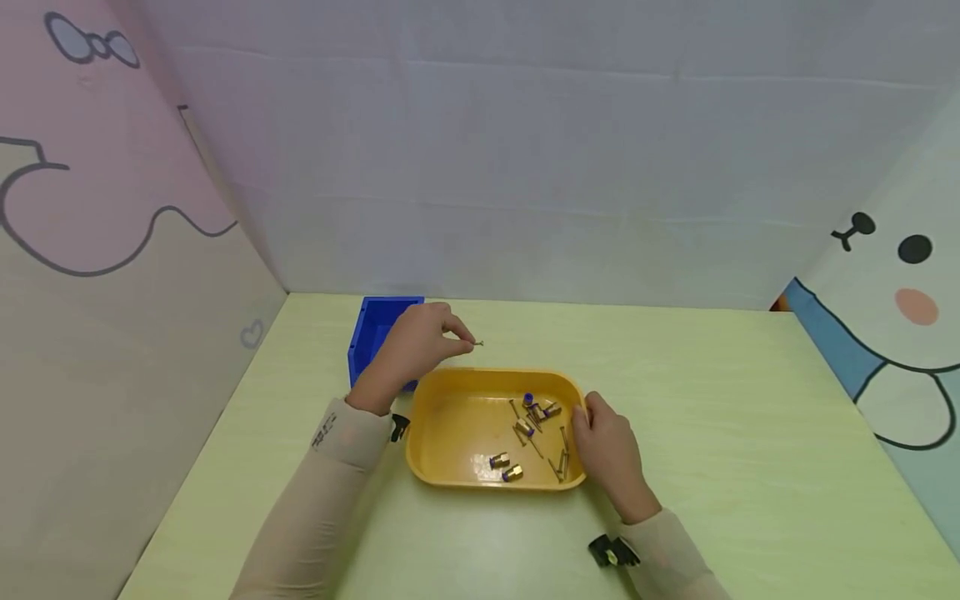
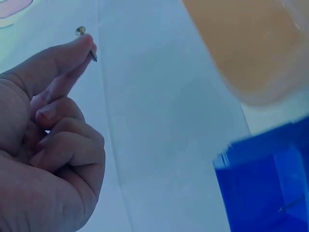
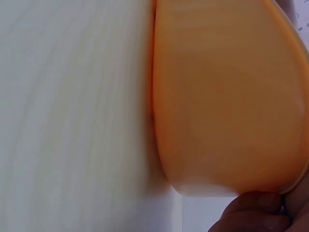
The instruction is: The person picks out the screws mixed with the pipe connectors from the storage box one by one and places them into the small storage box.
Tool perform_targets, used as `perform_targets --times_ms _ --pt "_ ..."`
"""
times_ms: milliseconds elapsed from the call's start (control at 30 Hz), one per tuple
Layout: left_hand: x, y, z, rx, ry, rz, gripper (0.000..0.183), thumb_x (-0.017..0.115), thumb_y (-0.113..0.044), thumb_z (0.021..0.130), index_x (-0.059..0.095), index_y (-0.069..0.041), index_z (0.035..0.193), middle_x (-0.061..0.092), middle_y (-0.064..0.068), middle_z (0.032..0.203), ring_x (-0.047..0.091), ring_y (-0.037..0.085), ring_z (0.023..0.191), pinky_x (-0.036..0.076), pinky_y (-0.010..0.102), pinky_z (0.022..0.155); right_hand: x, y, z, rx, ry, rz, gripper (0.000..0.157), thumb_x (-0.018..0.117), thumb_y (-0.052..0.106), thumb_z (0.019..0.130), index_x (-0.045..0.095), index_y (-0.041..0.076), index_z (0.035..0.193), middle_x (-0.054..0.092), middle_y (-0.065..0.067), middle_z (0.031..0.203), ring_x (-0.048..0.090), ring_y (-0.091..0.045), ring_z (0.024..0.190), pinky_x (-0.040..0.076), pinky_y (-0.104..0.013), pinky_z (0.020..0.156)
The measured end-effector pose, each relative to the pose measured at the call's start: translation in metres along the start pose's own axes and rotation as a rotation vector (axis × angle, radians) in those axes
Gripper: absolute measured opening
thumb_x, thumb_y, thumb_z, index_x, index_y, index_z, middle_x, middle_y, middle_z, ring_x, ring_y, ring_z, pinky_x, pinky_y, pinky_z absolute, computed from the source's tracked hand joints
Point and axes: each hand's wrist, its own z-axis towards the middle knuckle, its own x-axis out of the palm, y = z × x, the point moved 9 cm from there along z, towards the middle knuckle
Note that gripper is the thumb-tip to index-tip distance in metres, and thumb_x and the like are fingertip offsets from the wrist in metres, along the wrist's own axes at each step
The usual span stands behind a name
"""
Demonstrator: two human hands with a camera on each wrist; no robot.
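Note:
Between thumb and forefinger my left hand (image 1: 425, 337) pinches a small brass-coloured screw (image 2: 88, 44), its head and threaded tip sticking out on either side. That hand is up over the far rim of a yellow tray (image 1: 457, 425), beside a blue bin (image 1: 367, 329) that the wrist partly covers. My right hand (image 1: 611, 454) grips the tray's right rim, thumb on the inner side. In the tray lie several screws (image 1: 536, 447) and several brass fittings with blue collars (image 1: 512, 473), mostly toward the right.
Inside the blue bin a screw (image 2: 292, 203) shows in the left wrist view. The pale yellow-green tabletop (image 1: 750, 458) runs back to a white cloth wall (image 1: 525, 167). Printed panels (image 1: 892, 333) stand at both sides.

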Motion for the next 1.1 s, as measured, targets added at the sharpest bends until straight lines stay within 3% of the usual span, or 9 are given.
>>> perform_targets --times_ms 167,367,667,1100 --pt "-0.021 0.026 -0.006 -0.073 -0.102 0.009 0.01 0.075 -0.027 0.09 0.082 -0.02 0.094 0.069 0.008 0.116 0.058 0.031 0.118 0.051 0.048 0.09 0.0 0.001 -0.001 -0.012 0.001 0.002 0.025 0.049 0.022 0.103 0.046 0.009 0.082 0.041 -0.003 0.06 0.043 -0.017 0.048 0.034 -0.029 0.044" --pt "-0.037 0.052 -0.014 -0.193 -0.162 0.032 0.014 0.074 -0.026 0.09 0.081 -0.015 0.096 0.067 0.009 0.11 0.06 0.03 0.102 0.051 0.048 0.084 0.0 0.001 0.0 -0.01 -0.002 0.001 0.024 0.049 0.022 0.103 0.047 0.009 0.083 0.041 -0.003 0.061 0.043 -0.017 0.048 0.034 -0.029 0.045" --pt "-0.048 0.099 -0.019 -0.386 -0.181 0.088 0.019 0.071 -0.032 0.092 0.079 -0.017 0.1 0.066 0.007 0.119 0.061 0.031 0.104 0.051 0.047 0.08 -0.001 0.001 -0.001 -0.012 0.001 0.005 0.024 0.049 0.022 0.103 0.046 0.009 0.082 0.04 -0.003 0.06 0.043 -0.017 0.047 0.034 -0.029 0.045" --pt "-0.048 0.131 -0.021 -0.496 -0.162 0.092 0.02 0.069 -0.032 0.094 0.079 -0.018 0.103 0.071 0.008 0.116 0.064 0.028 0.091 0.05 0.036 0.061 -0.001 0.002 -0.002 -0.011 0.005 0.003 0.024 0.049 0.022 0.103 0.047 0.009 0.083 0.04 -0.002 0.06 0.043 -0.017 0.047 0.034 -0.028 0.044"
